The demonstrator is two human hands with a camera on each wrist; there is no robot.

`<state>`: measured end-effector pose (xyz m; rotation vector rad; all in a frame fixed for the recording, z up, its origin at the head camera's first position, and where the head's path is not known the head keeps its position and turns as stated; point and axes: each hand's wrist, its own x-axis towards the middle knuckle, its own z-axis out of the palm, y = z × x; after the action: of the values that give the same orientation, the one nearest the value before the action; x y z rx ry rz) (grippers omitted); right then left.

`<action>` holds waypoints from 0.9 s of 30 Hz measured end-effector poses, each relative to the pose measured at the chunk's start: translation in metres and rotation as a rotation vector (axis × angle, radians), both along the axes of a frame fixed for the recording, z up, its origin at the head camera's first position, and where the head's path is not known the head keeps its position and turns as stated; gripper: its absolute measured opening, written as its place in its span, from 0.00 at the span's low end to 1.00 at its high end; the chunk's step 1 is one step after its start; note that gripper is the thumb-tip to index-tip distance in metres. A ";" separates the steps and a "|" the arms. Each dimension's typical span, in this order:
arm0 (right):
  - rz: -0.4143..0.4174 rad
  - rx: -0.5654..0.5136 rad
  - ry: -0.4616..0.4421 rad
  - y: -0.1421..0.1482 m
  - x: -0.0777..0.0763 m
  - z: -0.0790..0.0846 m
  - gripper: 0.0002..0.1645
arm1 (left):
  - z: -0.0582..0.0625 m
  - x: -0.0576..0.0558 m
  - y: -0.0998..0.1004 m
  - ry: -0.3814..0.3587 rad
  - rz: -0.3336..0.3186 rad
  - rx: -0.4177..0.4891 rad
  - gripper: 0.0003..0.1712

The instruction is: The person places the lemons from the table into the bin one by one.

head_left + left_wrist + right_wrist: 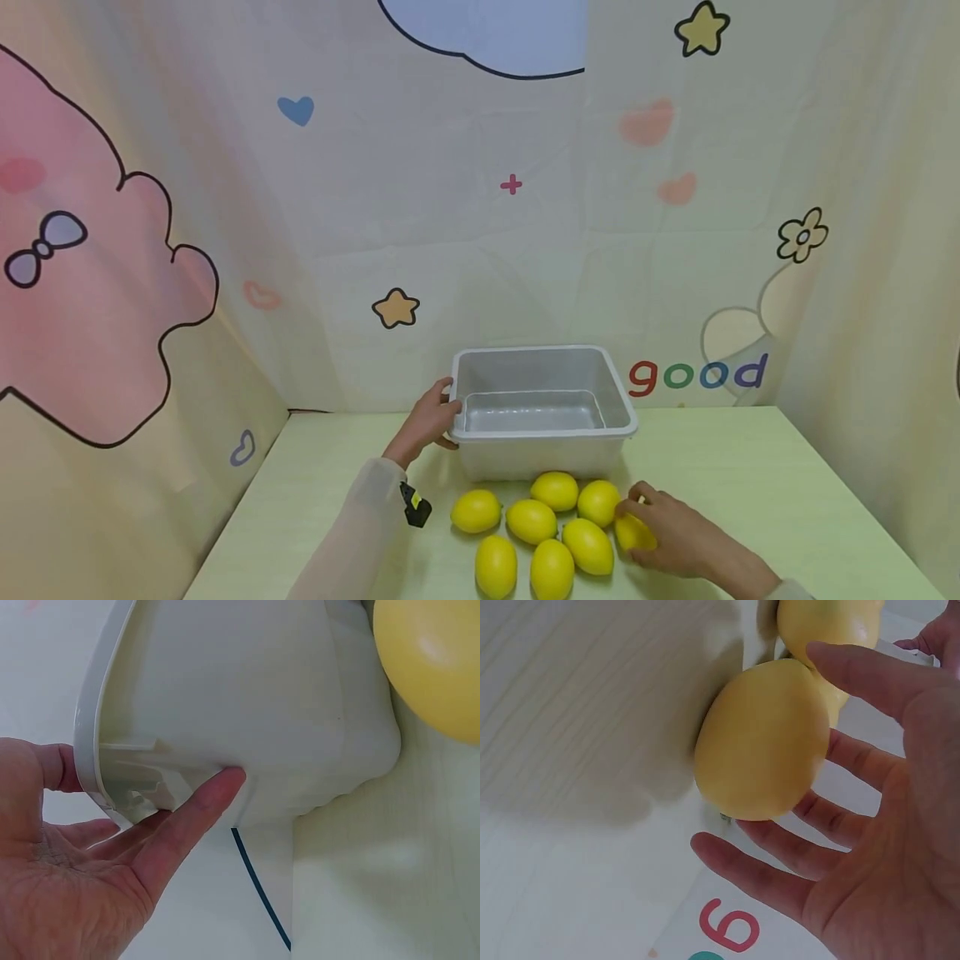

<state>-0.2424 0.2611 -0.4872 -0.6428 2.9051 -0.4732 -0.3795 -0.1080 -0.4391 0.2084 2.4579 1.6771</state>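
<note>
"What do we record of the lemons (532,522)?"
"We count eight: yellow, smooth, oval, on the tabletop (795,500), near side of the pale grey bin (543,458)."
"And the hands?"
"We find the right hand (678,533) extended from the near right, its fingers (750,874) apart around the rightmost lemon (761,742). The left hand (424,420), at the bin's left end, has thumb and fingers clamped on the rim (543,434)."

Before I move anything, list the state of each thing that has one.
Bin: upright, uncovered, nothing visible inside.
Seven lemons: whole, loose on the table.
Eighth lemon: whole, partly hidden in head view.
Left hand: gripping the bin's rim.
Right hand: spread around the eighth lemon.
</note>
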 end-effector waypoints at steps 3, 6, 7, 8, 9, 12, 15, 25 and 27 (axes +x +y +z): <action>0.021 0.006 -0.007 0.000 -0.002 -0.003 0.26 | -0.002 -0.001 0.000 0.004 -0.003 0.002 0.38; 0.024 0.021 -0.010 -0.001 -0.003 -0.005 0.26 | -0.003 -0.002 -0.001 0.014 -0.005 0.000 0.37; 0.020 0.024 -0.017 -0.002 -0.003 -0.006 0.26 | -0.004 -0.002 -0.001 0.017 -0.005 -0.001 0.37; 0.015 0.028 -0.023 -0.002 -0.003 -0.006 0.27 | -0.004 -0.002 -0.002 0.022 -0.006 -0.003 0.37; 0.004 0.032 -0.031 -0.003 -0.004 -0.006 0.27 | -0.004 -0.003 -0.002 0.022 -0.004 -0.003 0.37; -0.020 0.046 -0.060 -0.004 -0.004 -0.008 0.27 | -0.004 -0.003 -0.002 0.025 -0.004 -0.006 0.38; -0.031 0.062 -0.078 -0.005 -0.003 -0.010 0.26 | -0.004 -0.003 -0.002 0.026 -0.006 -0.003 0.38; 0.011 0.090 -0.062 -0.005 -0.004 -0.018 0.24 | -0.008 -0.005 -0.002 0.024 -0.026 0.017 0.36; 0.024 0.093 -0.060 -0.004 -0.003 -0.017 0.22 | -0.008 -0.005 -0.003 0.024 -0.025 0.017 0.36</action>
<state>-0.2457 0.2570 -0.5043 -0.6387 2.8402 -0.3457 -0.3847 -0.1107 -0.4474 0.2612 2.4484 1.6959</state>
